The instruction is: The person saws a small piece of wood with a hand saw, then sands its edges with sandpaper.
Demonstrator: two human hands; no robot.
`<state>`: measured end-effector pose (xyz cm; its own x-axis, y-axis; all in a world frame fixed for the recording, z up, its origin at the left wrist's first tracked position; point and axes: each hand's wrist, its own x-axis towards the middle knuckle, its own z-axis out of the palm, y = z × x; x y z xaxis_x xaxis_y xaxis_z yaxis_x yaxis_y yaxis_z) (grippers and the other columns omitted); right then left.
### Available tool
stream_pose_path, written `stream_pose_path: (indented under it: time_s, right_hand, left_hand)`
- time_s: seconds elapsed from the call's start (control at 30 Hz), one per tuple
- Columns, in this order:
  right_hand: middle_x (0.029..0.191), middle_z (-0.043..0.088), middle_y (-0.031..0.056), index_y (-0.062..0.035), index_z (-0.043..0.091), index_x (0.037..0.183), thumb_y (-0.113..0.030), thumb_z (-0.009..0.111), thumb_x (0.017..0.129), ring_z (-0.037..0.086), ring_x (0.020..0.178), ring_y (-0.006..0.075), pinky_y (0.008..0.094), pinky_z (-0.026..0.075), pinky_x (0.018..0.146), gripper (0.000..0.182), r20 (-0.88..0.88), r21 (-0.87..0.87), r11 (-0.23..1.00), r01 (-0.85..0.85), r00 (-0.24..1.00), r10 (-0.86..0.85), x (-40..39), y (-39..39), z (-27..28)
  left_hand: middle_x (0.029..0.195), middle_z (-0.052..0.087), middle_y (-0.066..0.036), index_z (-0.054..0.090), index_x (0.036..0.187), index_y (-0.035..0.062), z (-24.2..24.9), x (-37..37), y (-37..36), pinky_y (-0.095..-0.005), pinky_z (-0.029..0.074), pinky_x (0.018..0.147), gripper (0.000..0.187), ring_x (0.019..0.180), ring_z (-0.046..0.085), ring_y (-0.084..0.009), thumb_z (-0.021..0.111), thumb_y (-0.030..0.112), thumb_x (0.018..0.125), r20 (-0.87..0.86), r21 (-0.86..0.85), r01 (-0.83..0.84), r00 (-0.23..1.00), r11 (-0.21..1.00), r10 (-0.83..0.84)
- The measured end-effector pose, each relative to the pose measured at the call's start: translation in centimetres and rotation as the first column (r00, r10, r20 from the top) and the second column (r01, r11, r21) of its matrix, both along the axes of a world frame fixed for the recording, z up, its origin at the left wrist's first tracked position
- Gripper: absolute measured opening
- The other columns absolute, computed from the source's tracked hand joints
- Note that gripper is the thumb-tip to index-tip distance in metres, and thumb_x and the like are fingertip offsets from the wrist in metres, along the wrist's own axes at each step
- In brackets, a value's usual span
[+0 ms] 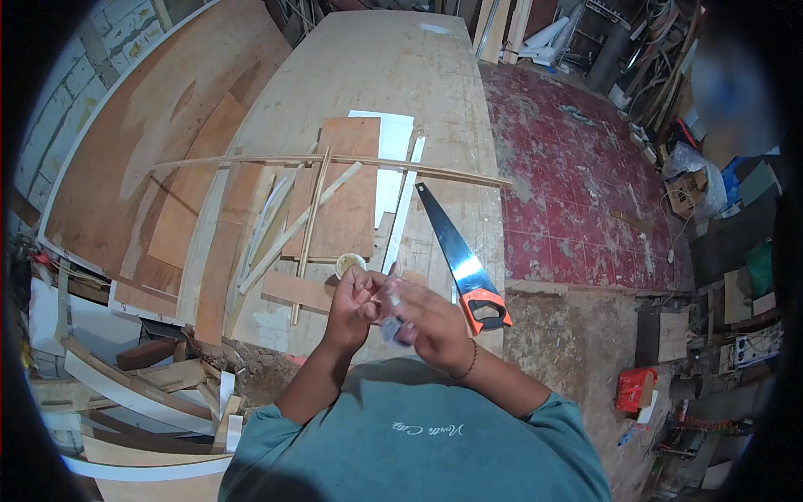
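Note:
Both of my hands meet in front of my chest, over the near edge of the plywood table (393, 50). My right hand (439, 322) grips a small, shiny, partly see-through packet (397, 328) with a purplish patch, blurred by motion. Fingers curled in a pinch, my left hand (350, 308) is close beside the packet; what it holds, if anything, is too small to make out. Just beyond the left hand stands a small round white tub (350, 264). To the right lies a handsaw (456, 247) with an orange and black handle.
Long thin wood strips (335, 159) lie across a brown board (343, 188) and a white sheet (393, 159). Large plywood panels (167, 125) lean at left, above curved wood pieces (134, 385). A red tiled floor (569, 184) and a red box (636, 389) are at right.

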<state>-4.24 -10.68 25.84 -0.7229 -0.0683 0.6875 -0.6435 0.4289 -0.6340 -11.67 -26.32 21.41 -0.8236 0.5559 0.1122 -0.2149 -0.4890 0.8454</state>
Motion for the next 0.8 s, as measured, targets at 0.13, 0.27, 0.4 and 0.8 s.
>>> stream_pose_path:
  time_s: [0.13,0.27,0.4,0.8]
  right_hand:
    - [0.117,0.060,0.0202,-0.0057,0.061,0.114,0.014,0.052,0.067,0.057,0.114,0.0361,0.0408,0.046,0.096,0.052,0.228,0.022,0.986,0.164,0.960,-0.164,-1.6,1.6,-3.1]
    - [0.113,0.061,0.0208,-0.0053,0.062,0.112,0.010,0.055,0.070,0.059,0.110,0.0352,0.0375,0.048,0.093,0.046,-0.078,0.015,0.997,-0.072,0.994,0.073,-0.1,0.6,1.0]
    - [0.119,0.059,0.0199,-0.0061,0.062,0.114,0.011,0.054,0.073,0.056,0.113,0.0387,0.0442,0.044,0.099,0.045,0.273,0.102,0.983,0.153,0.946,-0.176,-2.0,2.6,-2.6]
    - [0.105,0.066,0.0139,0.0010,0.057,0.119,0.007,0.053,0.087,0.063,0.093,0.0161,0.0267,0.049,0.078,0.033,0.341,-0.340,0.886,0.315,0.919,-0.197,0.7,1.4,-3.1]
  left_hand:
    - [0.103,0.050,-0.009,0.031,0.091,0.0125,0.8,-0.1,0.0,-0.0315,0.038,0.092,0.063,0.102,0.048,-0.0164,0.078,0.051,0.071,-0.063,0.071,0.000,0.998,0.998,0.004]
    - [0.107,0.052,-0.012,0.030,0.092,0.0125,-0.5,-0.2,-0.4,-0.0345,0.039,0.094,0.064,0.104,0.051,-0.0190,0.078,0.050,0.071,-0.063,0.087,0.035,0.998,0.996,-0.029]
    - [0.105,0.052,-0.012,0.032,0.092,0.0137,0.3,0.4,0.0,-0.0335,0.039,0.094,0.069,0.102,0.052,-0.0191,0.083,0.050,0.064,-0.002,0.134,0.015,1.000,0.991,-0.015]
    - [0.136,0.041,-0.026,0.038,0.120,0.0024,3.0,0.5,-0.8,-0.0461,0.042,0.103,0.058,0.113,0.056,-0.0333,0.067,0.027,0.076,-0.012,0.223,0.172,0.985,0.960,-0.174]
